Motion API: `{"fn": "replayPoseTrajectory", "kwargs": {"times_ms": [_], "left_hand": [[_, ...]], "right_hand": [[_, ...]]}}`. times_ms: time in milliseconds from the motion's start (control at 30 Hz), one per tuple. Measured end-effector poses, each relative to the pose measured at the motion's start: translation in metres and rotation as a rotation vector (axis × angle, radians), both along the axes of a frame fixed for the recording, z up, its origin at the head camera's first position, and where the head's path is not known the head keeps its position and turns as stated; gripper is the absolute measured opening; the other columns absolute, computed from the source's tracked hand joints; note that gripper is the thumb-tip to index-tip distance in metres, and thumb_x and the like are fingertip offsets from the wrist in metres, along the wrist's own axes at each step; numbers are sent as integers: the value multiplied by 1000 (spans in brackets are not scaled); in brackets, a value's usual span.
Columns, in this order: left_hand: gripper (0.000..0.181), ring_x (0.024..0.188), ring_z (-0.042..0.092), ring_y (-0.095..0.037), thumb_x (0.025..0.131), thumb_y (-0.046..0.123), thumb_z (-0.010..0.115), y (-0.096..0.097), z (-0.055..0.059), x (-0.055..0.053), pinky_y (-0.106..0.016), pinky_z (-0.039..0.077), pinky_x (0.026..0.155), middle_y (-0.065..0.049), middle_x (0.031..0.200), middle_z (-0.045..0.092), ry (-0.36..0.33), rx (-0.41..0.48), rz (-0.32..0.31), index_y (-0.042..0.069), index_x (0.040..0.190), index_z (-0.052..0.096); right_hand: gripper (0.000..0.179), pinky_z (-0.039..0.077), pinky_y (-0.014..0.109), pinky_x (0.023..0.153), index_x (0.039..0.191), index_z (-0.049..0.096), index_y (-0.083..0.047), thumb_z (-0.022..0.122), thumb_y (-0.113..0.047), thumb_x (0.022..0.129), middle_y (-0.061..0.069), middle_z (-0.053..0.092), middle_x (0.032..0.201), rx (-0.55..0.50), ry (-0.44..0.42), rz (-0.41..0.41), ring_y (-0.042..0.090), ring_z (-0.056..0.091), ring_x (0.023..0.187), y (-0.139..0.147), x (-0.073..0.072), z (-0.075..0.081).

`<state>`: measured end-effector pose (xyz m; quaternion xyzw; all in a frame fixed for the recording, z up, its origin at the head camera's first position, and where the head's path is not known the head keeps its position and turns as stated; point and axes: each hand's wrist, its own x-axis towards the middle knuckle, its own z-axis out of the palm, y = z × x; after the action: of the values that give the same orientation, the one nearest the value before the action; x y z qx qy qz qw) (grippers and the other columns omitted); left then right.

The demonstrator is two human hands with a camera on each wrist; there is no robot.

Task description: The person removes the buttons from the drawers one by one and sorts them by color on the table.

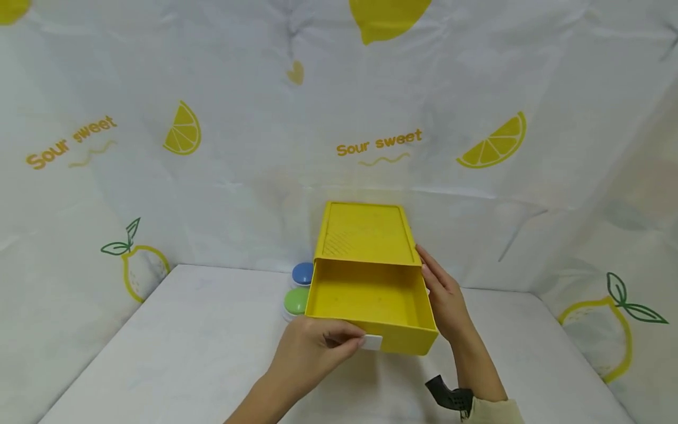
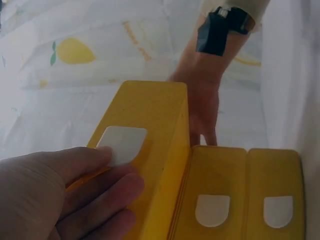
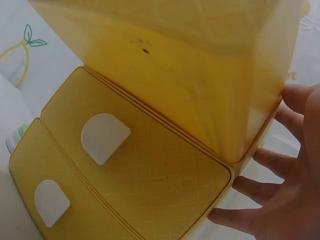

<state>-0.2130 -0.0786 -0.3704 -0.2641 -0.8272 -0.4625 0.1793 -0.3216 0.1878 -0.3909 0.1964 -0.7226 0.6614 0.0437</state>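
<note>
A small yellow drawer cabinet (image 1: 365,232) stands on the white table, its top drawer (image 1: 408,340) pulled far out. Only yellow walls and floor show inside that drawer. My left hand (image 1: 309,353) pinches the white tab handle (image 1: 373,342) on its front between thumb and fingers. Against the cabinet's right side lies my right hand (image 1: 446,303), fingers extended along the wall, as the right wrist view also shows. Below the pulled-out drawer, two closed drawers with white tabs, the middle drawer (image 3: 145,155) and the bottom drawer (image 3: 75,200), appear in both wrist views.
Left of the cabinet are two round containers, one with a blue lid (image 1: 303,274) and one with a green lid (image 1: 296,300). A lemon-print cloth (image 1: 254,159) hangs behind the table (image 1: 175,341) and along its sides. A black strap device (image 1: 450,396) sits on the right wrist.
</note>
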Motion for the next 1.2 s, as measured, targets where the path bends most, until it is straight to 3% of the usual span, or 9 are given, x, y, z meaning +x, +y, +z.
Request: {"fn": "replayPoseTrajectory", "kwargs": {"times_ms": [67, 267, 433, 500, 667, 733, 933, 1067, 1200], "left_hand": [[5, 69, 67, 9, 86, 16, 81, 0, -2, -5, -12, 56, 63, 7, 85, 80, 27, -4, 7, 18, 90, 82], [7, 68, 68, 4, 85, 13, 80, 3, -7, -25, -13, 56, 63, 3, 86, 80, 65, 32, 45, 14, 92, 82], [10, 70, 73, -3, 88, 14, 78, 7, -11, -44, -16, 58, 63, -1, 88, 80, 45, 98, 59, 11, 96, 82], [10, 71, 74, -6, 88, 14, 78, 8, -13, -51, -16, 58, 63, -1, 89, 80, 53, 109, 66, 10, 97, 82], [12, 74, 75, -9, 89, 15, 77, 12, -12, -69, -15, 57, 65, -2, 90, 80, 57, 106, 97, 10, 98, 82], [13, 75, 75, -9, 89, 17, 77, 13, -12, -75, -15, 57, 65, -2, 92, 81, 44, 115, 105, 10, 99, 82], [16, 75, 72, -7, 90, 25, 76, 16, -17, -90, -17, 53, 58, 0, 93, 81, -45, 207, 105, 15, 101, 83], [20, 80, 75, -9, 90, 25, 76, 13, -26, -89, -16, 57, 66, -1, 95, 80, -68, 238, 113, 15, 107, 81], [19, 83, 76, -13, 89, 23, 78, 10, -44, -86, -17, 60, 73, -3, 94, 80, -126, 247, 120, 12, 105, 80]], "right_hand": [[55, 53, 18, 97, 162, 24, -21, 32, -39, 111, 5, 20, 171, -11, 11, 30, -1, 41, 140, 2, 0, 0], [55, 47, 13, 101, 163, 19, -23, 25, -40, 112, 11, 14, 171, 48, 54, 57, 38, 21, 155, 1, 2, 1], [55, 43, 12, 103, 163, 18, -20, 21, -40, 111, 16, 13, 170, 73, 147, 108, 10, 41, 145, 0, 3, -1], [56, 44, 13, 102, 163, 21, -19, 28, -39, 111, 17, 15, 169, 67, 171, 109, 8, 46, 140, -1, 3, -2], [66, 51, 13, 93, 159, 30, -23, 61, -18, 101, 12, 22, 169, 175, 172, -56, 32, 51, 137, -12, 3, -1], [70, 52, 13, 90, 157, 34, -24, 68, -16, 97, 10, 27, 167, 211, 154, -135, 33, 55, 132, -16, 3, 0], [59, 55, 14, 87, 151, 42, -27, 68, -26, 98, 6, 42, 158, 207, 140, -275, 27, 60, 118, -27, 2, -3], [57, 58, 20, 86, 149, 43, -27, 68, -28, 98, 9, 49, 152, 210, 156, -309, 25, 63, 114, -31, 1, -5], [56, 59, 22, 85, 148, 44, -28, 68, -29, 98, 10, 56, 144, 225, 171, -335, 21, 65, 109, -33, 0, -4]]}}
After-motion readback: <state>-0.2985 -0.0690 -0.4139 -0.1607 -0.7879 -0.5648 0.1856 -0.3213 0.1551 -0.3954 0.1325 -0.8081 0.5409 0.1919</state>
